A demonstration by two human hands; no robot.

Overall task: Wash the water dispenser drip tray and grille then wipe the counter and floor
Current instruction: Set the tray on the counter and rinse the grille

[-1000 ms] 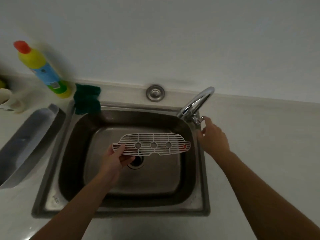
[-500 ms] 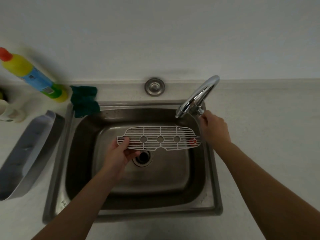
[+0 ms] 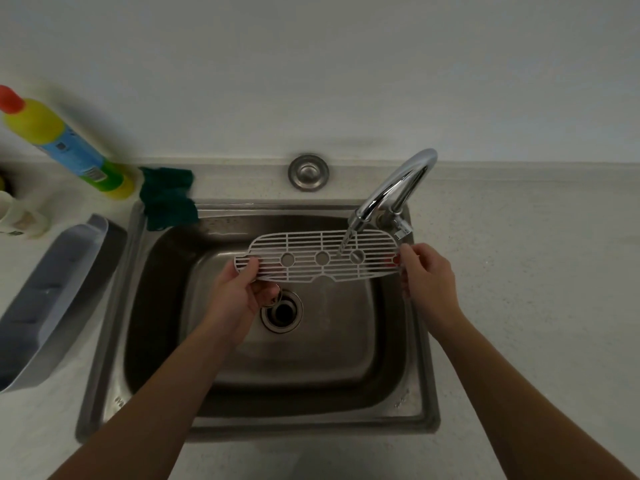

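Observation:
The white slotted grille (image 3: 322,245) hangs level over the steel sink (image 3: 420,393), under the chrome tap (image 3: 398,188). A thin stream of water (image 3: 346,242) falls from the spout onto its right half. My left hand (image 3: 239,292) pinches the grille's left end and my right hand (image 3: 427,278) grips its right end, by a small red mark. The grey drip tray (image 3: 52,296) lies on the counter left of the sink.
A yellow and blue detergent bottle (image 3: 65,147) stands at the back left with a green cloth (image 3: 168,199) draped over the sink's back corner beside it. A white cup (image 3: 17,216) sits at the far left. The open drain (image 3: 282,310) lies under the grille. Pale counter (image 3: 536,271) stretches right.
My right hand left the tap handle and took hold of the grille's right end. Water now runs from the spout onto the grille, which sits further right under it.

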